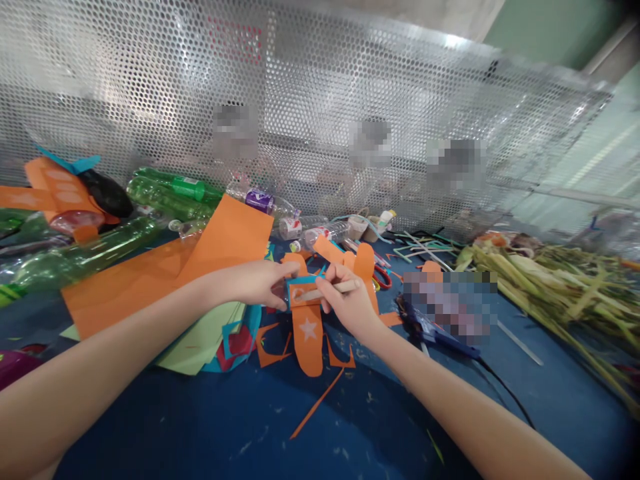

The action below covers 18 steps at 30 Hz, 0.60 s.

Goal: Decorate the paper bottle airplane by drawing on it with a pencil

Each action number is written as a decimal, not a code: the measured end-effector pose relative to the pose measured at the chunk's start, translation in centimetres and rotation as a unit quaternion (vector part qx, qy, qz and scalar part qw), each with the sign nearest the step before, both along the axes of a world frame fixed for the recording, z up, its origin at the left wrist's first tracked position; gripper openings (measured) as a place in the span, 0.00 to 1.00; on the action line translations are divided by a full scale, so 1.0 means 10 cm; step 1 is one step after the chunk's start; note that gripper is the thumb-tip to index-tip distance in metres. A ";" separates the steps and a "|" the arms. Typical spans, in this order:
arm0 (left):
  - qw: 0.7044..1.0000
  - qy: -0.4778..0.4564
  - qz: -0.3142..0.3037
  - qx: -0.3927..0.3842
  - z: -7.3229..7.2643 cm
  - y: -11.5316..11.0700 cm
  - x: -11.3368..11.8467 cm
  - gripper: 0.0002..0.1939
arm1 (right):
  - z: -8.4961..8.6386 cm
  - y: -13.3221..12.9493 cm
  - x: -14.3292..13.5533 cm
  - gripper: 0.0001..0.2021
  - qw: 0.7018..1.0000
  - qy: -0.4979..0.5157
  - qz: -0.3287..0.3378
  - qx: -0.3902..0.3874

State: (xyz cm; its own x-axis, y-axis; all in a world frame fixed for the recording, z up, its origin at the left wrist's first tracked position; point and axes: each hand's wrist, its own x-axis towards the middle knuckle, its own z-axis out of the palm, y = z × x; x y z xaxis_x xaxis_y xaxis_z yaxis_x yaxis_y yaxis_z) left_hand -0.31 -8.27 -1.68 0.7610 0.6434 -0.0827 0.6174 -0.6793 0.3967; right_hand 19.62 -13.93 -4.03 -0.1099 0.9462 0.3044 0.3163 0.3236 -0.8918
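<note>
In the middle of the head view lies an orange paper airplane (309, 347) with a blue band and a pale star on its near wing. My left hand (260, 283) grips its left end between thumb and fingers. Over the plane's body, my right hand (350, 300) is closed on a slim whitish pen (330, 289). The pen's left end rests at the orange panel, where pale marks show; whether it touches the paper I cannot tell. Orange paper scraps (273, 347) lie beside the near wing.
Large orange sheets (230, 233) and green sheets (190, 343) lie left. Plastic bottles (90, 253) and another paper plane (60, 187) sit beyond. A blue glue gun (445, 337) with a cord and dried husks (545, 273) are right. Behind a perforated metal screen (320, 87), people appear.
</note>
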 end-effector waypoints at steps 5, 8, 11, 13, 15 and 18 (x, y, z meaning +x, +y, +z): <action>1.000 0.004 -0.002 0.003 0.00 0.00 -0.01 0.29 | 0.01 -0.01 0.00 0.11 1.000 -0.006 -0.006 -0.006; 1.000 0.003 -0.003 0.003 0.00 0.00 -0.01 0.30 | 0.01 -0.01 0.00 0.11 1.000 -0.001 -0.003 -0.008; 1.000 0.004 0.000 0.003 0.00 0.00 0.00 0.28 | 0.00 0.00 0.00 0.11 1.000 0.000 0.002 -0.008; 1.000 0.009 0.004 0.002 0.01 0.00 0.00 0.26 | 0.00 0.00 0.00 0.11 1.000 -0.001 -0.002 -0.012; 1.000 0.012 0.006 0.002 0.01 -0.01 0.01 0.25 | 0.00 0.00 0.00 0.11 1.000 0.001 -0.004 -0.014; 1.000 0.007 0.001 0.002 0.01 -0.01 0.01 0.25 | 0.00 0.00 0.00 0.11 1.000 0.009 -0.001 -0.008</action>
